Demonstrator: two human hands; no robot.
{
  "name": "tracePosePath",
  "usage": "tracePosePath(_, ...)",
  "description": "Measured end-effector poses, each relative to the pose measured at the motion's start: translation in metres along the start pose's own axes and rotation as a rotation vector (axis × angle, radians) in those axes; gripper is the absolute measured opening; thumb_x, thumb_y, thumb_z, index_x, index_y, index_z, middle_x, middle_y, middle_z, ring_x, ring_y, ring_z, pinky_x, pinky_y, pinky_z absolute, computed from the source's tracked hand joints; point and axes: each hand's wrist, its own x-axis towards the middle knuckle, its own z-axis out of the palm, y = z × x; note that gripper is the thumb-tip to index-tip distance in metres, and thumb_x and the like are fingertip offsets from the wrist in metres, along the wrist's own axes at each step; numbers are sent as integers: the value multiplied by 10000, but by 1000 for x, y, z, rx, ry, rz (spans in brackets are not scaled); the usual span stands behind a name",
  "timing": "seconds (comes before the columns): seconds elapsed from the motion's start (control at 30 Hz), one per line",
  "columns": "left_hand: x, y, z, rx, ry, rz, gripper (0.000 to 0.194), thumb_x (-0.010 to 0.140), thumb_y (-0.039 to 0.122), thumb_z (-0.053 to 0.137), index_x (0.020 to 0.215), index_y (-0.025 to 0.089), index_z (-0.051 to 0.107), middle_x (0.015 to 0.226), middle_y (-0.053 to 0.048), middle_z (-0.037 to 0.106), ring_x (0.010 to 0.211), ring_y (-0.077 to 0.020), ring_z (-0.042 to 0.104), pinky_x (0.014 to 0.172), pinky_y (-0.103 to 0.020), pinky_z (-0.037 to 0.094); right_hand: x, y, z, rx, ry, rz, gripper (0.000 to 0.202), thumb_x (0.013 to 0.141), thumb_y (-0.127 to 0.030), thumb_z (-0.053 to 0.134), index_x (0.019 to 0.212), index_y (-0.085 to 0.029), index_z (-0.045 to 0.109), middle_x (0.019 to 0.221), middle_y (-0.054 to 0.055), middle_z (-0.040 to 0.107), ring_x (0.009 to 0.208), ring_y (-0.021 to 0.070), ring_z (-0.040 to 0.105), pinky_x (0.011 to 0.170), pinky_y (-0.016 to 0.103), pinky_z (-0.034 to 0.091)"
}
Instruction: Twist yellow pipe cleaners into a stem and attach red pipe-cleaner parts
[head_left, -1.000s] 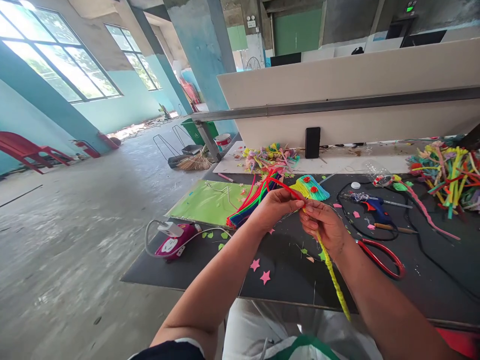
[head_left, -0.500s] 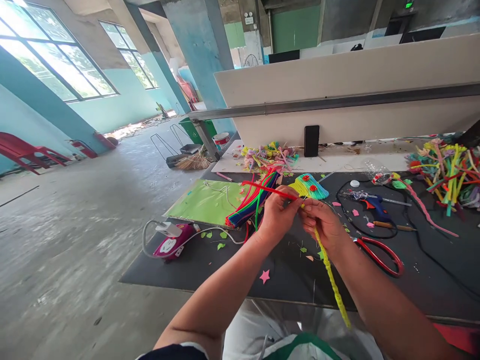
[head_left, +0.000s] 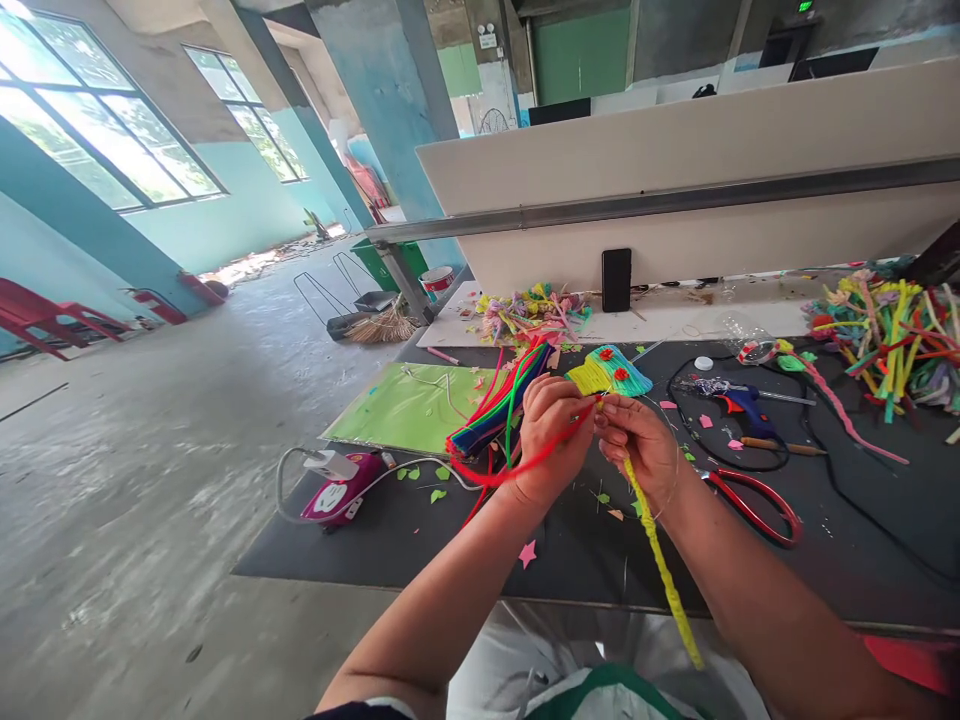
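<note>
Fingertip to fingertip, my hands meet above the dark tabletop. Pinched in my left hand [head_left: 555, 432] is a red pipe cleaner [head_left: 536, 462], its free length curving back across the hand toward the wrist. My right hand [head_left: 643, 435] is closed around the upper end of a yellow twisted pipe cleaner [head_left: 661, 560], which hangs toward my lap. Fingers hide most of the join between red and yellow. Behind the hands lies a yellow and blue pipe-cleaner piece [head_left: 611, 372] with red flowers. A bundle of pipe cleaners [head_left: 499, 410] lies left of my left hand.
Red-handled pliers [head_left: 757, 505] lie right of my right hand, with a blue glue gun [head_left: 750, 412] and its cord beyond. A phone [head_left: 616, 280] leans on the divider. A purple power strip [head_left: 345, 490] and green sheet [head_left: 412, 405] are left. Pipe-cleaner piles [head_left: 900, 340] stand right.
The red pipe cleaner swung from pointing up-left to drooping across my left hand and wrist. My left hand has turned, its fingers curled over. The right hand keeps its hold on the yellow one.
</note>
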Motion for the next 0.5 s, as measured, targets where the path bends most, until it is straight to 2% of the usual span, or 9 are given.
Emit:
tracePosePath(0.17, -2, -8, -1, 271, -52, 277, 68, 811, 211, 606, 831, 229, 669, 863, -41, 647, 919, -190, 579, 976, -426, 380, 0, 0, -1, 1, 18, -21, 105, 697, -163, 717, 759, -142, 635, 545, -52, 503, 393, 20, 315, 319, 115, 292)
tracePosePath(0.27, 0, -12, -2, 381, -84, 412, 101, 825, 203, 589, 895, 228, 658, 893, -31, 665, 970, -182, 581, 1010, -421, 353, 0, -1, -1, -22, 20, -37, 116, 697, -169, 722, 765, -149, 630, 553, -56, 504, 394, 18, 323, 325, 113, 302)
tracePosePath(0.4, -2, -13, -7, 519, -131, 457, 245, 852, 187, 549, 1068, 259, 641, 1004, -40, 669, 1077, -198, 557, 1051, -423, 311, 1, -4, -1, -22, 55, -71, 127, 690, -183, 729, 769, -157, 634, 550, -60, 502, 392, 21, 330, 323, 116, 316)
tracePosePath(0.5, -11, -16, -18, 571, -169, 466, 418, 861, 132, 504, 1241, 298, 560, 1137, -60, 625, 1139, -208, 525, 1057, -431, 311, 2, -7, -2, 5, 57, -88, 122, 685, -175, 727, 764, -155, 636, 577, -50, 526, 405, 20, 343, 335, 115, 331)
